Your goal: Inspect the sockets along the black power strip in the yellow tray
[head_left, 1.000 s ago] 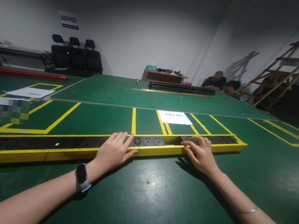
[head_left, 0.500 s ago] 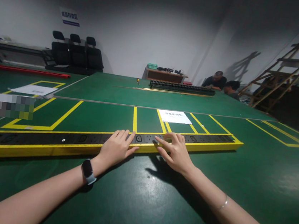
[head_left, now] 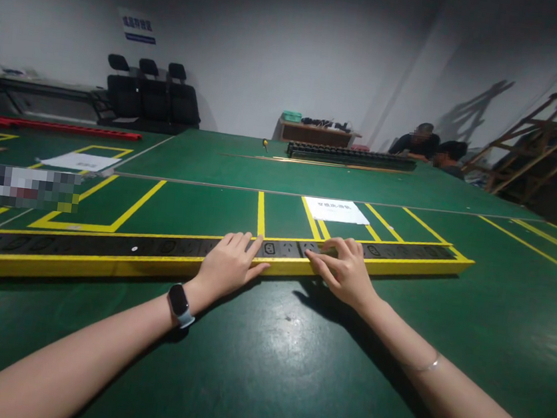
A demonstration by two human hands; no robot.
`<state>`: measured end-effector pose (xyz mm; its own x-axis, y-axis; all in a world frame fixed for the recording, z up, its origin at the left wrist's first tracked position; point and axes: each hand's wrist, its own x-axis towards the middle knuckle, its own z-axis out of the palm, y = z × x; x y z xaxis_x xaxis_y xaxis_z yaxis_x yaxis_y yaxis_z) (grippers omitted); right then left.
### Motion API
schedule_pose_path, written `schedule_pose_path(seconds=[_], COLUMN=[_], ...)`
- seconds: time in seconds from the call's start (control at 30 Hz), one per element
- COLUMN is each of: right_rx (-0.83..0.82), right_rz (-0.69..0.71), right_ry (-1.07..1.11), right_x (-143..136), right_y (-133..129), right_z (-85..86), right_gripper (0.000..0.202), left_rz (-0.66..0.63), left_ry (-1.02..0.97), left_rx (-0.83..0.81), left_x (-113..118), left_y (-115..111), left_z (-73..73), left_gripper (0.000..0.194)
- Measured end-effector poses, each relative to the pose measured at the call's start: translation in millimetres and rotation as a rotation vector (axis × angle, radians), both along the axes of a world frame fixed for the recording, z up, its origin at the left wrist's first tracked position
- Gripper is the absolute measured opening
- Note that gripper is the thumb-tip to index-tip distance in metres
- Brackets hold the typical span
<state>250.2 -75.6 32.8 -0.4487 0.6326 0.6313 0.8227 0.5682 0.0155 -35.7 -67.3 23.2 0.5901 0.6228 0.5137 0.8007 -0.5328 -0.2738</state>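
Note:
A long yellow rail (head_left: 101,264) with black socket modules set along its top lies across the green table. My left hand (head_left: 228,265) is laid over the rail, fingers on the far side and thumb along the near wall. To its right, my right hand (head_left: 347,274) bends over the rail with its fingers on a black socket module (head_left: 308,246); the index finger and thumb reach toward that module's near edge. A narrow dark gap shows at this module's left side. Both palms hide the sockets beneath them.
Yellow tape lines and a white printed sheet (head_left: 336,211) lie just beyond the rail. Farther back are black rails (head_left: 352,157) and a yellow-handled tool (head_left: 265,144). Red rails (head_left: 76,129) are at far left. Two people sit at back right near a wooden ladder (head_left: 549,126).
The view has shifted slightly, so everything sits a little farther right and higher. A dark gap now shows beside the socket module at my right fingertips. My left hand keeps its place on the rail.

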Motion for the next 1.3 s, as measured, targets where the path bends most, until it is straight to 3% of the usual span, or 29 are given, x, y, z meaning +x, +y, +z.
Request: schedule_pose_path(seconds=[0.17,0.6,0.87,1.03,1.2,1.3], right_rx=[0.045,-0.049,0.038,0.104,0.060,-0.010], right_rz=[-0.028,-0.036,-0.117,-0.199,-0.137,-0.007], right_ry=[0.024,-0.001,0.048,0.101,0.112,0.019], right_x=[10.8,1.8,20.2,30.4,4.3,-20.5], right_y=[1.4,2.5,11.2,19.0,2.9,-11.6], right_z=[-5.2,-14.7,-15.1,-19.4,-15.3,-11.5], right_gripper=[0.025,0.026,0.020,0.030,0.022,0.036], left_rz=[-0.004,-0.017,-0.013,-0.003,-0.009,-0.012], left_ry=[-0.004,-0.009,-0.002,0.011,0.003,-0.007], left_rx=[-0.006,0.005,0.006,0.006,0.001,0.002], left_x=[0.0,-0.4,-0.9,-0.9,-0.3,-0.1], left_y=[0.8,1.2,1.4,1.8,1.7,1.4], left_z=[-0.2,-0.4,-0.9,-1.1,-0.1,-0.5], left_gripper=[0.058,0.058,0.057,0.058,0.058,0.058])
